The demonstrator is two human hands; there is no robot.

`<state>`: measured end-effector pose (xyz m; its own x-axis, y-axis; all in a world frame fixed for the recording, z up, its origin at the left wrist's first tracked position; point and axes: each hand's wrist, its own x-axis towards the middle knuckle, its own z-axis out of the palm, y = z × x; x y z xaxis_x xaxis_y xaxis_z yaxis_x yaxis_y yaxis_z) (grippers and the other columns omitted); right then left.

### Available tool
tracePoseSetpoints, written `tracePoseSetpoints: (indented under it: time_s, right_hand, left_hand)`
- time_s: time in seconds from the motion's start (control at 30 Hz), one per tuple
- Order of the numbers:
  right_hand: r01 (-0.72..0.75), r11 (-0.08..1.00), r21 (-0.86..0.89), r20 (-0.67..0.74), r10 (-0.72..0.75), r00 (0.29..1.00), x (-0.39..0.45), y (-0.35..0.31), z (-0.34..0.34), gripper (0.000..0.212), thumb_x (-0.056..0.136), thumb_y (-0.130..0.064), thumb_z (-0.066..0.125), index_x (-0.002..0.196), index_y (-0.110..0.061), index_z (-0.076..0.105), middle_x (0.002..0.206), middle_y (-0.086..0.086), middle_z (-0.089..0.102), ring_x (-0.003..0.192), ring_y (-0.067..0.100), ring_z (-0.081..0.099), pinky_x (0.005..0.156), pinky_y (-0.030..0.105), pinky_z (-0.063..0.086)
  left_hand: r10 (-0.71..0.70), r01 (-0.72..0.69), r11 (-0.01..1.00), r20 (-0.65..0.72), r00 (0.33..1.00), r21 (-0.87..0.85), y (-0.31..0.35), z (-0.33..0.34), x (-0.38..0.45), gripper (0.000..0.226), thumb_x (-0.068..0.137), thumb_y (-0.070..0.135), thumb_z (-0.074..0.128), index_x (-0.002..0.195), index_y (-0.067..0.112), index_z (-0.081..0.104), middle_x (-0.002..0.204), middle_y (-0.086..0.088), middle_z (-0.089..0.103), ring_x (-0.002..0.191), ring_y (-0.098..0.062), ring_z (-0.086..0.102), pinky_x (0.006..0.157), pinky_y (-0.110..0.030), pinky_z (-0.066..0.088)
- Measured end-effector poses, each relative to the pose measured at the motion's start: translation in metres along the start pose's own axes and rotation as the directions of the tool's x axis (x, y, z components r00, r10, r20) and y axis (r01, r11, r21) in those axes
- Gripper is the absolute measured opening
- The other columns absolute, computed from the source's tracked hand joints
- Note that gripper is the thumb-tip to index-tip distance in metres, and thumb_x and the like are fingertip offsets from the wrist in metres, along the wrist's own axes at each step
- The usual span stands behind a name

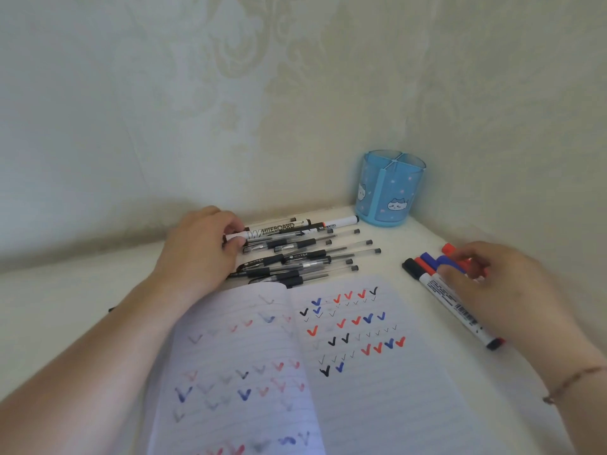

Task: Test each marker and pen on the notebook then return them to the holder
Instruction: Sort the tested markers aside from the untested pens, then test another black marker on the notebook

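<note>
The holder (391, 188) stands upright at the far right, tucked into the corner where the two walls meet: a round, see-through blue plastic pot with cartoon cat faces printed on it, split inside by thin partitions into compartments, and nothing shows above its rim. Left of it, just beside its base, lies the pile of pens (305, 257), slim clear barrels with black rubber grips and small dark caps, fanned out and overlapping, with a few fatter white whiteboard markers along the far edge. The left hand (200, 247) comes in over the near end of that pile, fingers curled, thumb and fingertips pinching the end of the white whiteboard marker (279, 228) (its big printed lettering reads plainly along the barrel). Over on the right, the right hand (502, 284) sits with loosely curled fingers on a small cluster of markers (427, 264) with black, red and blue caps; it covers most of them, so whether it actually grips one I cannot tell. A long white marker (456, 307) runs from under that hand toward the near right. In the near middle the notebook (295, 372) lies open and flat, lined paper covered in rows of red, blue and black tick marks, the pens touching its far edge. A thin bracelet (571, 382) circles the right wrist.
</note>
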<state>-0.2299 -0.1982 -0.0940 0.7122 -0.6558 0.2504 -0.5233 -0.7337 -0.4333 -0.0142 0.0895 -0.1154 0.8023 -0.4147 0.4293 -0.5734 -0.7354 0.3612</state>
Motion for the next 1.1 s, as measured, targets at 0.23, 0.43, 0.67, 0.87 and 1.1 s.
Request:
tracePoseSetpoints:
  time_s: [0.23, 0.43, 0.67, 0.87, 1.1]
  right_hand:
    - [0.053, 0.997, 0.063, -0.027, -0.052, 0.998, -0.007, -0.009, 0.002, 0.013, 0.079, -0.048, 0.06, 0.088, -0.039, 0.062, 0.086, -0.014, 0.061, 0.086, 0.02, 0.059, 0.073, 0.039, 0.053]
    - [0.103, 0.991, 0.09, -0.066, -0.097, 0.993, -0.011, -0.015, 0.003, 0.008, 0.082, -0.043, 0.063, 0.089, -0.04, 0.061, 0.082, -0.016, 0.059, 0.082, 0.017, 0.056, 0.07, 0.035, 0.05]
    - [0.134, 0.979, 0.153, -0.108, -0.119, 0.987, -0.016, -0.021, 0.005, 0.008, 0.081, -0.046, 0.062, 0.085, -0.039, 0.064, 0.081, -0.016, 0.059, 0.081, 0.013, 0.058, 0.068, 0.037, 0.051]
    - [0.168, 0.97, 0.178, -0.121, -0.147, 0.982, -0.021, -0.026, 0.005, 0.006, 0.079, -0.046, 0.061, 0.081, -0.041, 0.063, 0.081, -0.015, 0.059, 0.08, 0.011, 0.057, 0.066, 0.036, 0.05]
    - [0.239, 0.941, 0.241, -0.142, -0.209, 0.967, -0.025, -0.031, 0.007, 0.003, 0.079, -0.04, 0.067, 0.077, -0.04, 0.065, 0.075, -0.013, 0.061, 0.075, 0.005, 0.055, 0.063, 0.03, 0.045]
  left_hand:
    - [-0.027, 0.022, 0.992, 0.037, 0.999, 0.126, -0.005, 0.008, 0.006, 0.018, 0.087, 0.023, 0.065, 0.104, 0.025, 0.07, 0.105, -0.002, 0.066, 0.104, -0.033, 0.054, 0.086, -0.04, 0.044]
    - [-0.081, 0.066, 0.989, 0.109, 0.991, 0.133, -0.005, 0.007, 0.008, 0.022, 0.085, 0.027, 0.066, 0.106, 0.027, 0.065, 0.107, -0.002, 0.059, 0.107, -0.03, 0.049, 0.092, -0.041, 0.043]
    - [-0.075, 0.067, 0.995, 0.123, 0.99, 0.068, 0.0, 0.007, 0.007, 0.026, 0.083, 0.019, 0.067, 0.107, 0.024, 0.055, 0.103, -0.003, 0.067, 0.096, -0.03, 0.059, 0.08, -0.037, 0.047]
    - [-0.01, -0.011, 0.985, 0.121, 0.993, 0.171, -0.002, 0.007, 0.009, 0.012, 0.093, 0.033, 0.056, 0.097, 0.023, 0.062, 0.101, -0.005, 0.067, 0.1, -0.032, 0.057, 0.082, -0.039, 0.045]
    - [-0.006, -0.018, 0.989, -0.159, 0.987, -0.15, 0.014, -0.008, 0.007, 0.024, 0.1, 0.015, 0.047, 0.109, 0.015, 0.069, 0.096, -0.007, 0.068, 0.094, -0.03, 0.059, 0.08, -0.034, 0.045]
